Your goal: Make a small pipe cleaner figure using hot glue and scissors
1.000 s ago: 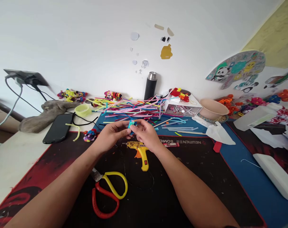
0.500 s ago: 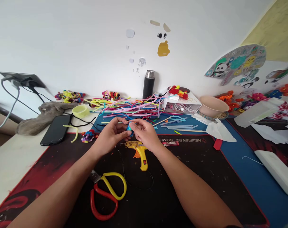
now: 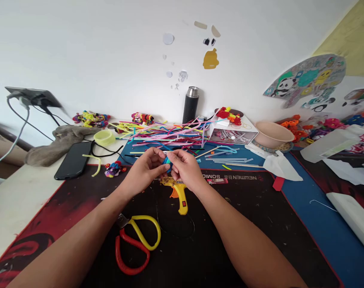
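Between both hands is a small blue pipe-cleaner piece [image 3: 168, 163], mostly covered by fingers. My left hand [image 3: 149, 167] is closed, its thumb and fingertips pinching the piece from the left. On the right side, my right hand [image 3: 184, 167] pinches it too, thumb on top. A yellow hot glue gun [image 3: 181, 196] lies on the black mat just below the hands, its front part close under them. Nearer to me, scissors [image 3: 153, 245] with one red and one yellow handle rest by my left forearm, which partly hides the blades.
Loose pipe cleaners [image 3: 170, 134] are heaped behind the hands. Clear glue sticks [image 3: 230, 160] lie to their right. A black phone [image 3: 72, 162], a yellow tape roll [image 3: 104, 138], a black thermos [image 3: 191, 106], a white box [image 3: 245, 130] and a beige bowl [image 3: 274, 134] stand around.
The view has shifted slightly, so the whole scene sits a little further right. Both hands keep hold of the blue piece, and more of it shows between the fingers.
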Available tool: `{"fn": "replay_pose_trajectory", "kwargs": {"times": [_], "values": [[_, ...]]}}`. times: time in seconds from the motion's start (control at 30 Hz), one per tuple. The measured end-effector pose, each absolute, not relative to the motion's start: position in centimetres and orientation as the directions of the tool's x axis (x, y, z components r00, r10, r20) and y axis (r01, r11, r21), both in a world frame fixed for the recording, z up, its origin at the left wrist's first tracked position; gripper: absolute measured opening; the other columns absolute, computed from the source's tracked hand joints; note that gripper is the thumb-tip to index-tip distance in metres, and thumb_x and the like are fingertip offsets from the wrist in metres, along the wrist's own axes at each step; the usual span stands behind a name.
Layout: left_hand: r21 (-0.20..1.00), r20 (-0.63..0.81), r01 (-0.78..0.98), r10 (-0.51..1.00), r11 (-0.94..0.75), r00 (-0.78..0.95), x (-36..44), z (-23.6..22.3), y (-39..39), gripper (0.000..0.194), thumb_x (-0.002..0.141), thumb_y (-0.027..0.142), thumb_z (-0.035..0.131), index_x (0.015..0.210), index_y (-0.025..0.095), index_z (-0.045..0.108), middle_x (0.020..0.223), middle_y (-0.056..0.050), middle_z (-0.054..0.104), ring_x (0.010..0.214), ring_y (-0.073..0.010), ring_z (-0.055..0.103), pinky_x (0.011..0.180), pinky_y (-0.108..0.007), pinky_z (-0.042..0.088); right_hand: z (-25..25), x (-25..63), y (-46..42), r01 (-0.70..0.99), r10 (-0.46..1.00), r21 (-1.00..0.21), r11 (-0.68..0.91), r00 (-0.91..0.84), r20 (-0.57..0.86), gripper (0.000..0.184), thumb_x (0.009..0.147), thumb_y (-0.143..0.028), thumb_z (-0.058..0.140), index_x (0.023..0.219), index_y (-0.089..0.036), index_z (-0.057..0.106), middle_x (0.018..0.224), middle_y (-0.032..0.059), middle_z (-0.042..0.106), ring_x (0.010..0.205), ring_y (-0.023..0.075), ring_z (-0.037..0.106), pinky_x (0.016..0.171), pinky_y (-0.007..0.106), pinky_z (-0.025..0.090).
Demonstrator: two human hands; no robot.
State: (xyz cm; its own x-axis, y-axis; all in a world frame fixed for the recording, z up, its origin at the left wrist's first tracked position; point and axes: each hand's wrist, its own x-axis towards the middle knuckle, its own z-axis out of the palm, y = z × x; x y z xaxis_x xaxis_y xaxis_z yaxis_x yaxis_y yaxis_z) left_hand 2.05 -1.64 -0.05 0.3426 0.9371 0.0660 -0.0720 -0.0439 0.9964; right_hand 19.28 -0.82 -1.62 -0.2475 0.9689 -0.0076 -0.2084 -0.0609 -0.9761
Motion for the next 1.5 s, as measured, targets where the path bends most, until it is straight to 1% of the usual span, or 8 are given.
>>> {"fn": "replay_pose_trajectory", "kwargs": {"times": [0.1,0.2,0.3,0.5,0.63,0.87,1.23,1.5], "values": [[0.99,0.107,-0.128,0.913,-0.061,0.394,2.3,0.0,-1.9,0.049,0.086,0.053,0.089,0.108,0.024,0.056,0.094,-0.003,0.075,0.079,-0.0203,0.074,0.074,-0.034,0.059,-1.6,19.3,-0.8,-0.266,0.974,-0.96,-0.091,-0.223,-0.031,0.051,0.082,-0.071,0.081,0.085,-0.023,0.064,0.051,-0.0103,0.048,0.037,0.0107,0.05,0.037,0.023,0.034],[0.987,0.13,-0.145,0.896,-0.074,0.425,2.3,-0.1,-2.1,0.063,0.079,0.059,0.093,0.117,0.025,0.057,0.108,-0.006,0.073,0.085,-0.0216,0.074,0.078,-0.036,0.059,-1.4,19.3,-0.7,-0.309,0.981,-0.944,-0.115,-0.186,-0.058,0.052,0.079,-0.072,0.084,0.082,-0.024,0.063,0.052,-0.0089,0.048,0.037,0.0106,0.048,0.036,0.023,0.029],[0.991,0.127,-0.083,0.925,-0.104,0.359,2.5,-0.5,-2.3,0.068,0.072,0.054,0.099,0.117,0.025,0.057,0.116,-0.005,0.067,0.089,-0.0203,0.071,0.078,-0.034,0.058,-1.4,19.3,-0.7,-0.331,0.985,-0.935,-0.127,-0.156,-0.078,0.052,0.076,-0.07,0.086,0.082,-0.024,0.064,0.052,-0.0087,0.048,0.037,0.0098,0.044,0.035,0.023,0.027],[0.987,0.159,-0.077,0.938,-0.142,0.307,3.2,-0.9,-2.3,0.057,0.078,0.046,0.096,0.111,0.025,0.055,0.109,-0.003,0.067,0.092,-0.0198,0.071,0.077,-0.031,0.059,-1.6,19.2,-1.0,-0.317,0.984,-0.939,-0.134,-0.157,-0.088,0.051,0.077,-0.069,0.086,0.086,-0.024,0.065,0.052,-0.0081,0.052,0.037,0.0099,0.043,0.035,0.022,0.029],[0.989,0.108,-0.132,0.943,-0.069,0.314,3.0,-0.7,-2.1,0.054,0.081,0.047,0.094,0.106,0.025,0.053,0.1,0.0,0.07,0.085,-0.0196,0.074,0.078,-0.033,0.061,-1.7,19.0,-1.0,-0.299,0.979,-0.946,-0.128,-0.189,-0.072,0.051,0.078,-0.07,0.086,0.086,-0.023,0.066,0.051,-0.0084,0.052,0.037,0.0104,0.048,0.035,0.022,0.029],[0.988,0.06,-0.153,0.942,-0.009,0.33,2.4,-0.6,-1.9,0.05,0.086,0.047,0.091,0.112,0.022,0.057,0.088,0.002,0.071,0.062,-0.0118,0.064,0.057,-0.024,0.052,-1.5,19.2,-1.0,-0.307,0.978,-0.944,-0.116,-0.2,-0.055,0.053,0.077,-0.07,0.087,0.087,-0.022,0.065,0.05,-0.0094,0.054,0.036,0.01,0.051,0.035,0.02,0.03],[0.971,0.061,-0.234,0.902,0.045,0.427,1.5,-0.4,-1.6,0.042,0.091,0.036,0.088,0.12,0.021,0.062,0.096,-0.003,0.077,0.076,-0.0159,0.072,0.072,-0.03,0.059,-1.3,19.4,-0.8,-0.331,0.984,-0.939,-0.095,-0.176,-0.037,0.05,0.079,-0.066,0.087,0.085,-0.023,0.063,0.05,-0.0096,0.054,0.035,0.0099,0.05,0.034,0.02,0.029],[0.984,0.08,-0.18,0.863,0.013,0.499,0.1,-0.7,-0.9,0.039,0.096,0.03,0.083,0.129,0.021,0.064,0.099,-0.006,0.077,0.081,-0.0187,0.075,0.075,-0.031,0.06,-1.2,19.4,-0.9,-0.343,0.983,-0.934,-0.097,-0.183,-0.035,0.05,0.079,-0.067,0.087,0.084,-0.023,0.063,0.05,-0.0097,0.053,0.035,0.01,0.049,0.034,0.02,0.027]]}}
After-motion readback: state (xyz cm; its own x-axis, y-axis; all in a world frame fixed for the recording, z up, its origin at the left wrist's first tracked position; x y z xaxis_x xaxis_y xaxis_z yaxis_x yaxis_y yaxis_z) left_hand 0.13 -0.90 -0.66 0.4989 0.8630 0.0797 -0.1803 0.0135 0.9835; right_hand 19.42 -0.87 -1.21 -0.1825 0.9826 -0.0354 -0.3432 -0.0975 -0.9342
